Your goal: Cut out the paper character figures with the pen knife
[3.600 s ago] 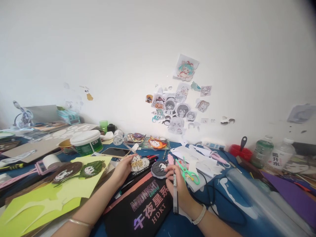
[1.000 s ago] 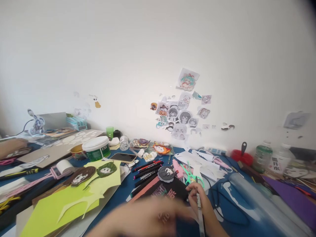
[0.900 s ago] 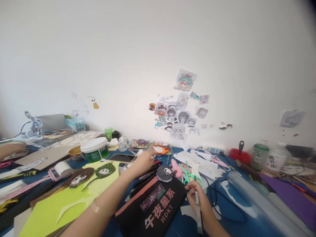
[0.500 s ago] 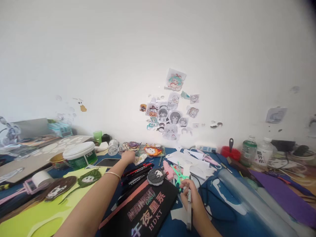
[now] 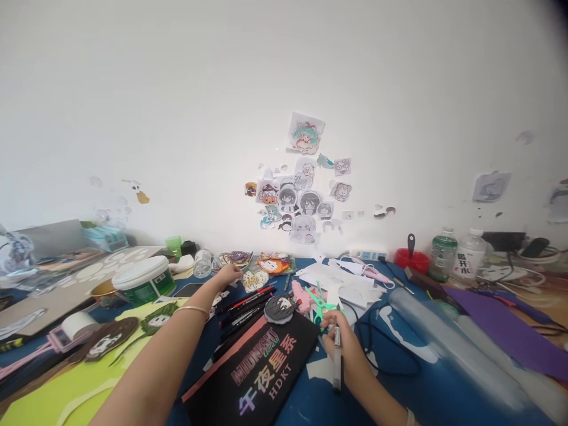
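My left hand (image 5: 229, 276) reaches far across the desk, its fingers pinched at the left edge of a paper cutout of a yellow-haired cartoon head (image 5: 255, 281). In my right hand (image 5: 339, 334) is a pen (image 5: 336, 361), pointing down toward me. Just beyond the right fingers lie green scissors (image 5: 320, 305). A black box with shiny lettering (image 5: 266, 378) lies between my arms. On its far edge rests a dark-haired character cutout (image 5: 279, 309). Several black and red markers (image 5: 246, 309) lie left of the box.
White paper scraps (image 5: 355, 284) cover the back centre. A white-lidded tub (image 5: 142, 275) and yellow-green sheet (image 5: 48, 396) are at left. Bottles (image 5: 468, 257), a red bowl (image 5: 412, 260), a clear roll (image 5: 461, 349) and a black cable (image 5: 390, 373) are at right.
My left hand has drawn the yellow-haired cutout slightly up and right. More small cutouts show beside my left forearm. My right hand keeps the pen; the view has tilted slightly.
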The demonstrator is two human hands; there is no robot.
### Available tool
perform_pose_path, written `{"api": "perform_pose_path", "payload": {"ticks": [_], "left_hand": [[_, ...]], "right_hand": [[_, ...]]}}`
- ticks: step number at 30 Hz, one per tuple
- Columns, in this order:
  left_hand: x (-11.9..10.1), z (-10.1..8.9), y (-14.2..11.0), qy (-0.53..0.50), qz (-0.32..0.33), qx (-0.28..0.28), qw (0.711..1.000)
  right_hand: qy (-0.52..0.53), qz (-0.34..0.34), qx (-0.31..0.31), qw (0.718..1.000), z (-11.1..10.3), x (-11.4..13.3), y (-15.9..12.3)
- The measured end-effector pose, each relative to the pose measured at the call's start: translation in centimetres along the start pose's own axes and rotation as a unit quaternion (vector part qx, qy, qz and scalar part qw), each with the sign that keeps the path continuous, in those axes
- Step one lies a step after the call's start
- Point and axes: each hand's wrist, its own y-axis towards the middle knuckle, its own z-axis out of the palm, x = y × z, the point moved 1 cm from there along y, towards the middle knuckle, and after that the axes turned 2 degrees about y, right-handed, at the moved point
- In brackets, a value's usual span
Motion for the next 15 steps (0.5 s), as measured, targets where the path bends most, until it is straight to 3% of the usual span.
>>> {"api": "perform_pose_path", "payload": {"ticks": [10, 15], "left_hand": [[-0.7, -0.8, -1.8, -0.054, 0.034, 0.008, 0.998], [-1.4, -4.9, -3.0, -0.047, 0.032, 0.021, 0.998]], "right_hand": [[-0.023, 0.012, 0.024, 0.999, -0.6, 0.4, 0.1], [-0.031, 0.009, 0.028, 0.999, -0.9, 2.0, 0.1]]}}
